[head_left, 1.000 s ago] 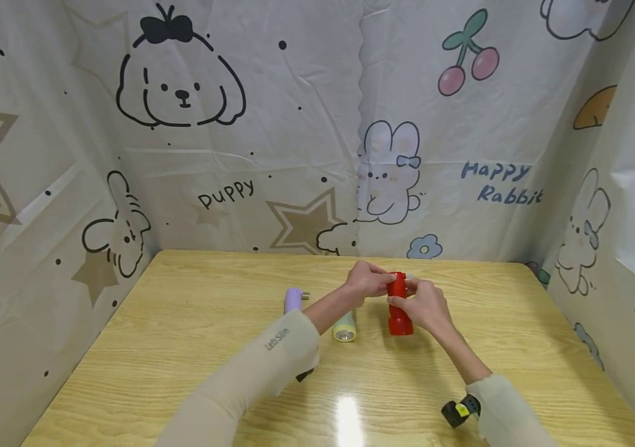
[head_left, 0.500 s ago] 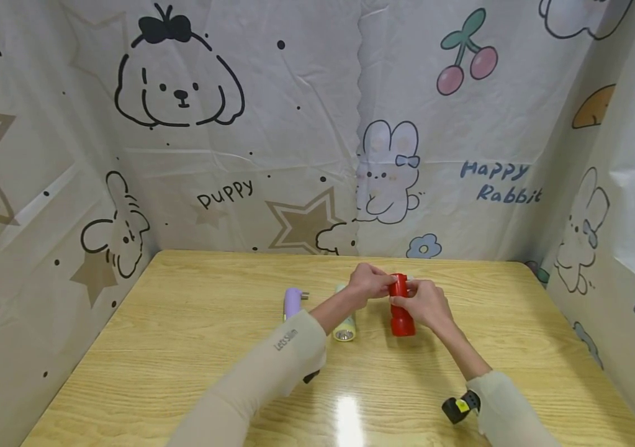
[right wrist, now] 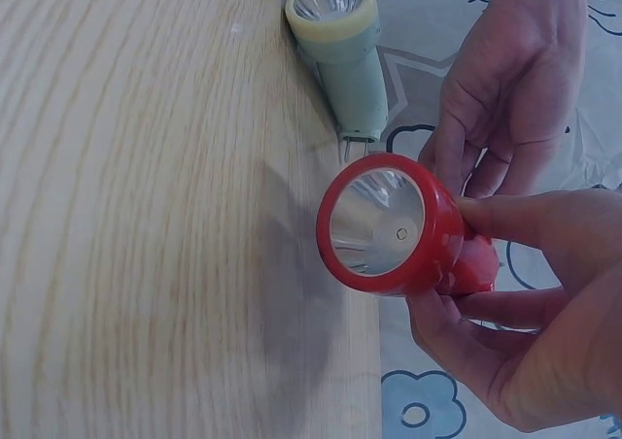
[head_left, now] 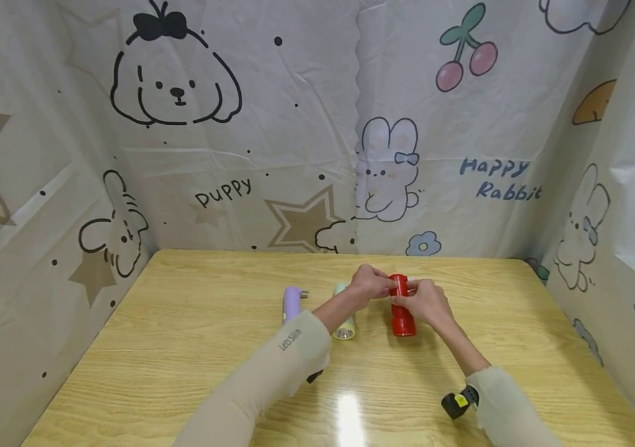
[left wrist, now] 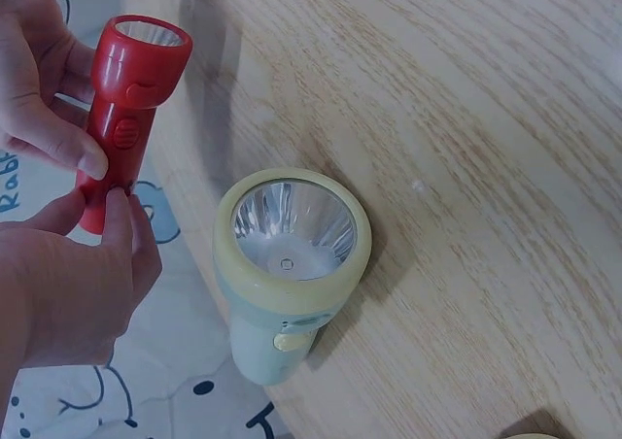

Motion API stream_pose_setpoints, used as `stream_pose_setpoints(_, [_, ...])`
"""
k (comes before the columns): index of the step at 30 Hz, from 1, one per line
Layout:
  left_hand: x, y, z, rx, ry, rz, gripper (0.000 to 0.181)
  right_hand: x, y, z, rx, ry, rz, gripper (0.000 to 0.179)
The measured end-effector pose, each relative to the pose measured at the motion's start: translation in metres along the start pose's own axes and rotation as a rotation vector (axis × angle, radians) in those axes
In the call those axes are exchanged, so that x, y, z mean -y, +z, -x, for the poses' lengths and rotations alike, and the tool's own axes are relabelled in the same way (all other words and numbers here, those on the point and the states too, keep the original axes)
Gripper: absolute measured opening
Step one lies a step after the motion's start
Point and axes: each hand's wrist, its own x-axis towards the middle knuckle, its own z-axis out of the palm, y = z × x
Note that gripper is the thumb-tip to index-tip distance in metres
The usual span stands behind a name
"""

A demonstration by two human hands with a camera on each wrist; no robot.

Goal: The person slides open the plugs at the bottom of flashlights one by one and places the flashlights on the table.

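Observation:
A red flashlight (head_left: 403,323) is held between both hands toward the back of the table, its lens end toward me. My left hand (head_left: 372,283) pinches its far end with thumb and fingers. Around the middle of its body, the thumb and fingers of my right hand (head_left: 427,303) grip it. In the left wrist view a round switch shows on the side of the red flashlight (left wrist: 121,133). Its lens faces the camera in the right wrist view. A small pale piece juts out at its far end, close to my right fingers.
A pale green flashlight (head_left: 344,329) with a yellow rim lies left of the red one, partly behind my left wrist. Further left lies a purple flashlight (head_left: 292,302) with plug prongs, partly covered by my sleeve. A printed cloth (head_left: 295,155) hangs behind the wooden table (head_left: 211,292).
My left forearm has shifted slightly right, uncovering more of the green flashlight. The red flashlight has moved a little to the right, still in both hands.

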Motion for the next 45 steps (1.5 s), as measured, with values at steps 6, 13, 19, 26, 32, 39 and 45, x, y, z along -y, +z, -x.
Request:
stream_pose_setpoints(6, [0.002, 0.001, 0.0, 0.0, 0.013, -0.017, 0.018, -0.002, 0.001, -0.001, 0.012, 0.013, 0.009, 0.038])
stream_pose_setpoints(13, [0.004, 0.001, 0.0, 0.004, 0.013, -0.045, 0.018, -0.002, 0.001, -0.002, 0.019, 0.016, 0.022, 0.04])
stream_pose_setpoints(19, [0.006, 0.002, -0.005, 0.0, 0.018, -0.076, 0.018, -0.002, 0.001, -0.003, 0.026, 0.02, 0.023, 0.04])
stream_pose_setpoints(26, [0.011, 0.005, -0.007, -0.011, 0.044, -0.167, 0.019, -0.005, 0.001, -0.004, 0.037, 0.031, 0.028, 0.04])
stream_pose_setpoints(32, [0.015, 0.008, -0.007, -0.026, 0.04, -0.209, 0.019, -0.008, 0.002, -0.004, 0.044, 0.028, 0.045, 0.04])
stream_pose_setpoints(39, [0.015, 0.01, -0.009, -0.012, 0.023, -0.216, 0.015, -0.011, 0.002, -0.005, 0.046, 0.044, 0.044, 0.04])
stream_pose_setpoints(45, [0.016, 0.011, -0.01, -0.012, 0.049, -0.233, 0.016, -0.012, 0.002, -0.006, 0.05, 0.054, 0.041, 0.042])
